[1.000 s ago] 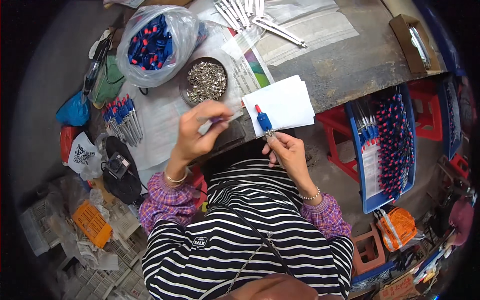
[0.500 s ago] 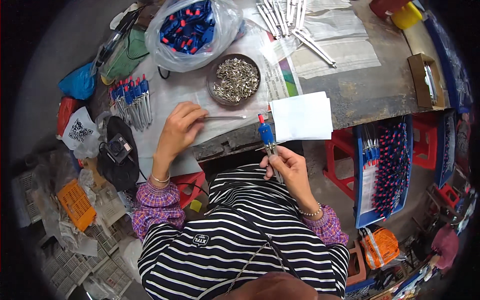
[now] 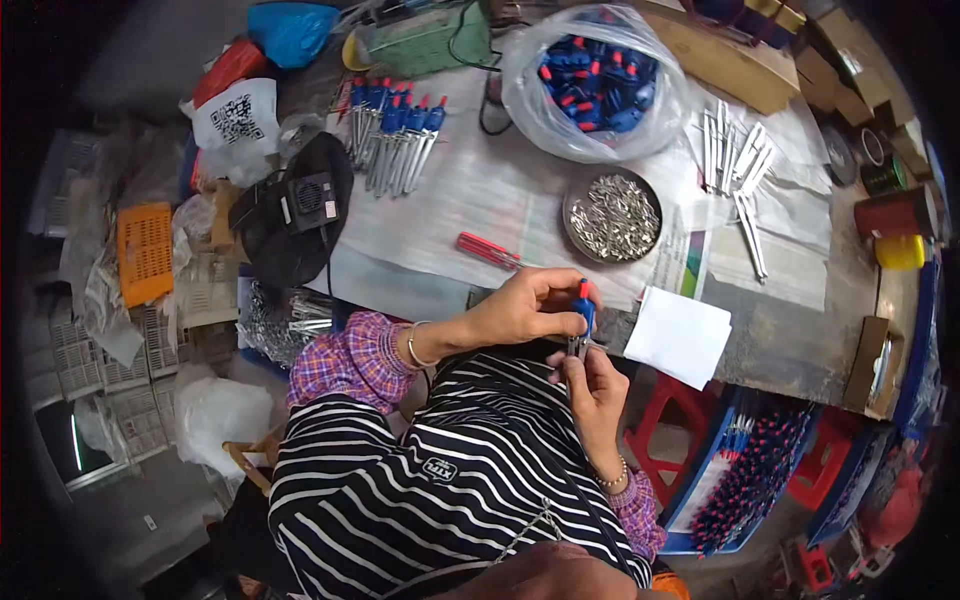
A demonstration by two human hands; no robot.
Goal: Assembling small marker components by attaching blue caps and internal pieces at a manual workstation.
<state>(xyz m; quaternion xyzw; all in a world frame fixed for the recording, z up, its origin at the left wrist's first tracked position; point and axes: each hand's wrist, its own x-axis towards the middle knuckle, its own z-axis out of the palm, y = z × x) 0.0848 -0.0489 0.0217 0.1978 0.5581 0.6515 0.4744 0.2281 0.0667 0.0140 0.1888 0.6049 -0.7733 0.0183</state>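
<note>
Leftward, blue-handled tools [image 3: 402, 135] lie on the bench [image 3: 765, 352]; the left hand [image 3: 525, 308] has fingers curled around a red-tipped blue tool [image 3: 585, 308] at its near edge; the right hand's [image 3: 597, 388] grasp its metal end [image 3: 578, 346]; beyond sits a bowl of metal pins [image 3: 613, 216]; rightmost, white sheets [image 3: 680, 335].

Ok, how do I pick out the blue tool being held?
Find the workbench, then its near edge, in front of the striped top. There the right hand holds a red-tipped blue tool, the left hand close against it. Only this one is held; similar blue pieces lie clustered on the workbench, in the plastic bag or in the blue tray.
</note>
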